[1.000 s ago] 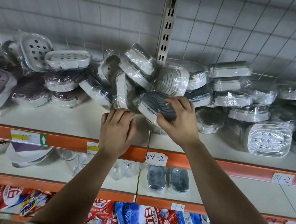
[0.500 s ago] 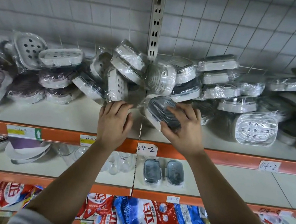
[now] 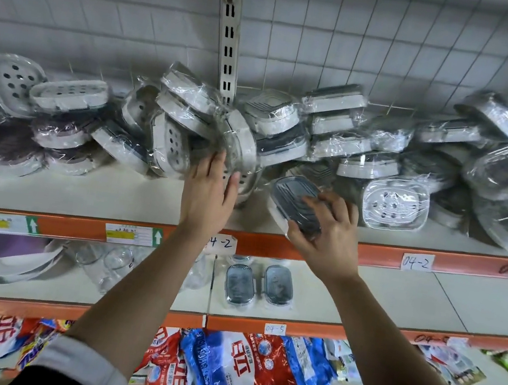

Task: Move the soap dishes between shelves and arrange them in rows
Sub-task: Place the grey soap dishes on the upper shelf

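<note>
One paper tag on the upper shelf edge reads "04-2"; the lower tag reads "04-5". The right hand grips a grey-lidded dish at the upper shelf's front, fingers curled over its lid. Just left of it, the left hand, fingers straight, touches a wrapped white dish in the pile.

left hand risen from the front edge of the top shelf to the pile, straight fingers now against a tilted white wrapped dish, right hand has drawn the grey soap dish out toward the shelf's front edge
</note>
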{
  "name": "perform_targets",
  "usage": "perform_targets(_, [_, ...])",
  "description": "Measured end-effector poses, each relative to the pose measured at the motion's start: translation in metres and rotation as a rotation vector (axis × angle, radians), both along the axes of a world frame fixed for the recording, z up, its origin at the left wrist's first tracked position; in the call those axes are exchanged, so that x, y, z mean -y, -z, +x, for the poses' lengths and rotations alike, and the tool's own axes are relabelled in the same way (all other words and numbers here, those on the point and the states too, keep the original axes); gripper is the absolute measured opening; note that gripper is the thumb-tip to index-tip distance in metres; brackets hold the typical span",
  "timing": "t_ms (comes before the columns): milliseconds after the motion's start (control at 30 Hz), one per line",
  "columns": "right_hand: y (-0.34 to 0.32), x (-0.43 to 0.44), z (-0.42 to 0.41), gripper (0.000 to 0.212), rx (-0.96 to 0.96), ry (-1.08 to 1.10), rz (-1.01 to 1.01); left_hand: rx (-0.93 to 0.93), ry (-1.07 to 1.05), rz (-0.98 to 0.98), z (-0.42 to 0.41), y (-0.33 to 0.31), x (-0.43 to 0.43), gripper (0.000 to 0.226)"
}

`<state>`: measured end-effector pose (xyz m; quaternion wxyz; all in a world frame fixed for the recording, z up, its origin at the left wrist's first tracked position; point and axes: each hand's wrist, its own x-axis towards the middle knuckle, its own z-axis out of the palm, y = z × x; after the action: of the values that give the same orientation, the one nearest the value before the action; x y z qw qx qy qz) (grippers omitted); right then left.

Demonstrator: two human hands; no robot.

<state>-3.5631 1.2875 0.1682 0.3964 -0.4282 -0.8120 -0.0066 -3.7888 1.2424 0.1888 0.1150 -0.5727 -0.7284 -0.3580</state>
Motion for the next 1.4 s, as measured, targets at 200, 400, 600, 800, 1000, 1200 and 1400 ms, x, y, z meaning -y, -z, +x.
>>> perform_targets(200, [0.009, 0.007, 0.004, 0.052, 0.042, -0.034, 0.014, 0.294, -0.095, -0.121, 0.007, -0.017, -0.029, 0.071])
perform_targets(400, [0.015, 0.007, 0.001, 0.052, 0.058, 0.033, -0.007, 0.384, -0.07, -0.086, 0.0, -0.018, -0.054, 0.067])
perform_targets(600, [0.019, 0.007, -0.002, 0.053, 0.021, 0.01, -0.05, 0.391, 0.014, 0.038, -0.002, -0.018, -0.055, 0.042])
perform_targets(800, [0.019, 0.007, -0.006, 0.053, -0.027, -0.003, -0.092, 0.308, 0.069, 0.156, -0.016, -0.02, -0.036, 0.041])
perform_targets(1000, [0.02, 0.007, -0.011, 0.054, -0.032, 0.026, -0.078, -0.13, 0.067, 0.035, -0.039, -0.003, -0.023, 0.051])
perform_targets(1200, [0.019, 0.012, -0.012, 0.057, -0.043, 0.021, -0.126, 0.012, 0.127, -0.048, -0.041, 0.0, -0.021, 0.052])
perform_targets(1400, [0.013, 0.012, -0.006, 0.057, 0.001, -0.013, -0.129, -0.034, 0.124, -0.103, -0.039, -0.003, -0.014, 0.054])
